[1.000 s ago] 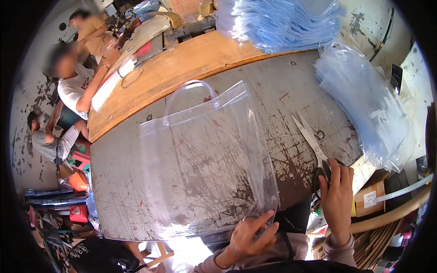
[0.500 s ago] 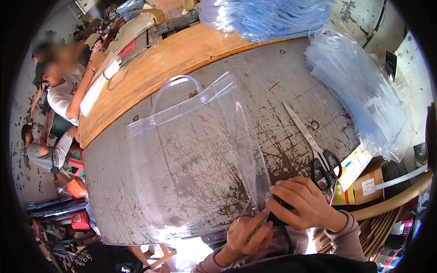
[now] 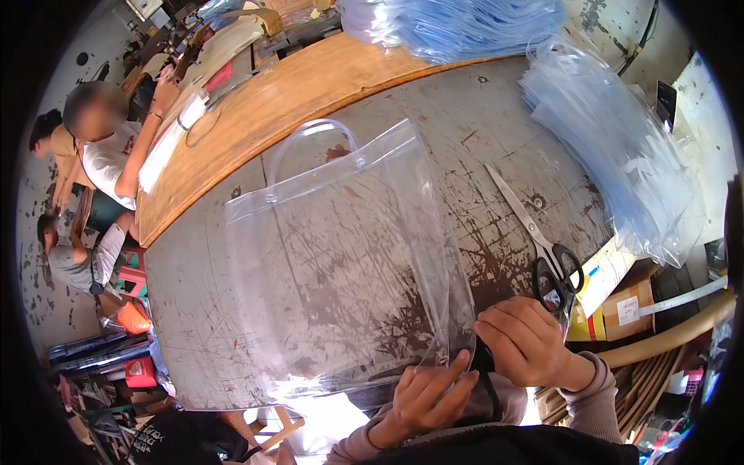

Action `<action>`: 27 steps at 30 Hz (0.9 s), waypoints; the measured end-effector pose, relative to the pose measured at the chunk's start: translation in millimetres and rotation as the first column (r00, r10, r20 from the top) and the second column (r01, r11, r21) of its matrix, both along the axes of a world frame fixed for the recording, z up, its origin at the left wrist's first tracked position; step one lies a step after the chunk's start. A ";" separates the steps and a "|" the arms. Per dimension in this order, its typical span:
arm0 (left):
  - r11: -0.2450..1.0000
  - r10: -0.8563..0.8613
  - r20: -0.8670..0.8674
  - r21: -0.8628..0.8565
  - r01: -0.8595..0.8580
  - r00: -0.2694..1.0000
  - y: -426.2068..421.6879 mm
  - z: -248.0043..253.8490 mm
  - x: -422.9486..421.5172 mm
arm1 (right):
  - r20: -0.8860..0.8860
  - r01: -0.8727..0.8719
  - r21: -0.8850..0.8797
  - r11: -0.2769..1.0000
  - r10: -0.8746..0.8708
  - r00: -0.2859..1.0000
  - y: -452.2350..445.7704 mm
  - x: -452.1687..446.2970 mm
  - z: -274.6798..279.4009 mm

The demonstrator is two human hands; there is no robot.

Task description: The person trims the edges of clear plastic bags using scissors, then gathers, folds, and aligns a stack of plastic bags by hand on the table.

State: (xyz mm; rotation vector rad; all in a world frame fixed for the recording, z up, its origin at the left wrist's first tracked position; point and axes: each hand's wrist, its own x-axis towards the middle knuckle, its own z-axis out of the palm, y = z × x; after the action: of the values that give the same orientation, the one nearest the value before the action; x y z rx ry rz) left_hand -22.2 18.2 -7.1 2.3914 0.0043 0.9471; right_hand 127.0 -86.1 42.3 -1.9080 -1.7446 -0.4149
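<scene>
A clear plastic bag [image 3: 349, 256] with a looped handle lies flat on the worn grey table, its handle pointing away from me. At its lower right corner, my left hand [image 3: 430, 399] touches the plastic, index finger stretched out and the others loosely bent. Just to the right, my right hand [image 3: 523, 341] is closed, fingertips pinched at the bag's right edge near that corner. Black-handled scissors [image 3: 545, 244] lie on the table beyond my right hand, untouched, blades pointing away.
Stacks of bluish clear plastic [image 3: 465, 27] lie at the back, with more plastic bags [image 3: 612, 147] at the right. A wooden board [image 3: 310, 93] runs along the far edge. Several people are at the left. A cardboard box [image 3: 629, 310] stands at the lower right.
My right hand has let go of the scissors, which now lie on the table, and has moved left to the bag's corner. The bag has shifted slightly in view.
</scene>
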 end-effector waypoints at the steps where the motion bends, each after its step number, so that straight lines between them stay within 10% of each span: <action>1: 1.000 -0.005 -0.002 0.000 0.005 1.000 -0.1 -0.3 -2.9 | -0.002 0.005 0.000 1.000 -0.005 1.000 -0.2 -2.1 0.1; 7: 0.997 0.056 0.003 0.053 -0.056 0.998 2.2 2.5 -21.4 | -0.176 0.059 0.064 0.996 -0.047 0.983 12.0 -14.6 -2.9; 10: 0.993 -0.014 0.098 -0.112 0.025 0.995 -6.1 -5.5 -41.1 | -0.223 0.483 0.099 0.870 -0.454 0.863 25.0 8.3 6.0; 16: 0.996 0.089 -0.031 -0.016 -0.089 0.996 8.0 4.7 -36.1 | -0.367 0.320 0.129 0.939 -0.254 0.895 25.3 2.3 8.6; 19: 0.993 0.100 0.030 -0.058 -0.098 0.995 3.2 -1.0 -33.3 | -0.832 0.312 -0.074 0.947 -0.231 0.504 13.6 -17.6 7.9; 27: 0.928 -0.238 -0.017 -0.299 0.222 0.971 -17.2 -6.9 -54.4 | -0.974 0.330 -0.126 0.936 -0.180 0.138 18.3 -30.6 0.3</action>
State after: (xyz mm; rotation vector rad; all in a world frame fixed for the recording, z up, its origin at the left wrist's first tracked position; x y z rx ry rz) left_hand -76.6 1.1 -14.0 2.0854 -0.1059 0.7177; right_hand 96.4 -67.8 42.6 -1.6571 -0.4412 0.5735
